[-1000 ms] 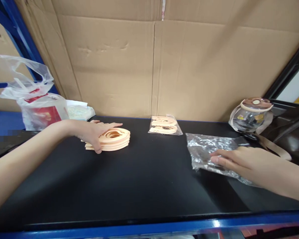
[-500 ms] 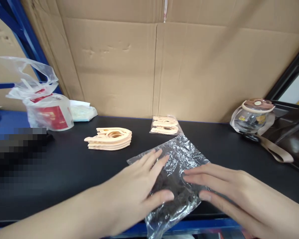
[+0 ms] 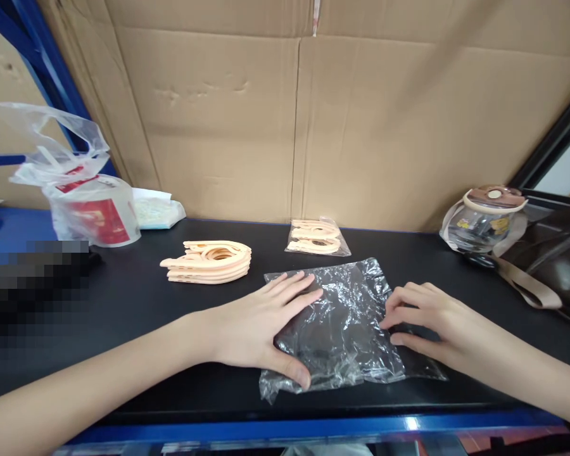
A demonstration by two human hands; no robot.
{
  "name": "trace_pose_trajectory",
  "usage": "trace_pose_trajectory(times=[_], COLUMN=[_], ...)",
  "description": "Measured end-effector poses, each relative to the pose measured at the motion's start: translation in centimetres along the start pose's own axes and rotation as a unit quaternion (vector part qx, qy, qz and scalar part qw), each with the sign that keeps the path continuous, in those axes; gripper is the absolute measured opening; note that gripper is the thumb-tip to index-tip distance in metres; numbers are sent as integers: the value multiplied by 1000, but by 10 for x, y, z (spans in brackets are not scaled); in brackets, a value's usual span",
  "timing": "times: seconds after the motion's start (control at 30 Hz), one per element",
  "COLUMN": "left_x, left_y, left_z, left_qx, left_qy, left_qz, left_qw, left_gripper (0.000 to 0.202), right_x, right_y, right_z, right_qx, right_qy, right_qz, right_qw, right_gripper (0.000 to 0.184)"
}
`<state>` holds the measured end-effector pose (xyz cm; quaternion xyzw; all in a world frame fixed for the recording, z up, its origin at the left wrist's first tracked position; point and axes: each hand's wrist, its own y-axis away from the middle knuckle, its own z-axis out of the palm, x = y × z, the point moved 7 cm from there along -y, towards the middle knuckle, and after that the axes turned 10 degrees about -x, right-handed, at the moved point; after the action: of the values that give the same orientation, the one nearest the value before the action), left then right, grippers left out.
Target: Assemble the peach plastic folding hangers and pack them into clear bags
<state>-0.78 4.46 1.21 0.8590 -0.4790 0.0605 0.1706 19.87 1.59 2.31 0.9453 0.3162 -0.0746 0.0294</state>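
Note:
A clear plastic bag, crinkled and shiny, lies on the black tabletop in front of me. My left hand rests flat on the bag's left part, fingers stretched and thumb spread. At the bag's right edge is my right hand, its fingers bent and a gap between thumb and forefinger; the fingertips touch or hover just over the film. Beyond my left hand sits a stack of cream folding hangers. Farther back, a small clear packet holds more cream hangers.
At the back left stand a tied plastic bag with a red-and-white tub and a tissue pack. A clear jar-shaped bottle with a strap is at the right, beside a dark bag. Cardboard walls the back.
The plastic bag has turned and now lies flatter, drawn back from the front edge. My left hand has flattened on it; my right hand has moved right and its fingers have curled.

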Motion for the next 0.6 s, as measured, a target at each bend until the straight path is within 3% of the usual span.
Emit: trace_pose_trajectory(times=[0.13, 0.23, 0.4, 0.6], left_x=[-7, -11, -15, -14], left_y=[11, 23, 29, 17], left_z=[-5, 2, 14, 11], left_qx=[41, 31, -16, -29], left_qy=[-21, -15, -6, 1], left_qz=[-78, -112, -88, -74], left_qw=[996, 993, 996, 997], left_gripper=[86, 76, 73, 76], right_x=[-3, 1, -7, -19], right_y=[15, 23, 19, -11], right_z=[14, 23, 14, 0], right_qx=[-24, -42, -37, -33], right_qy=[-31, -43, -21, -6], right_qz=[-13, -5, -8, -47], right_qw=[999, 998, 999, 998], right_gripper=[29, 34, 35, 55])
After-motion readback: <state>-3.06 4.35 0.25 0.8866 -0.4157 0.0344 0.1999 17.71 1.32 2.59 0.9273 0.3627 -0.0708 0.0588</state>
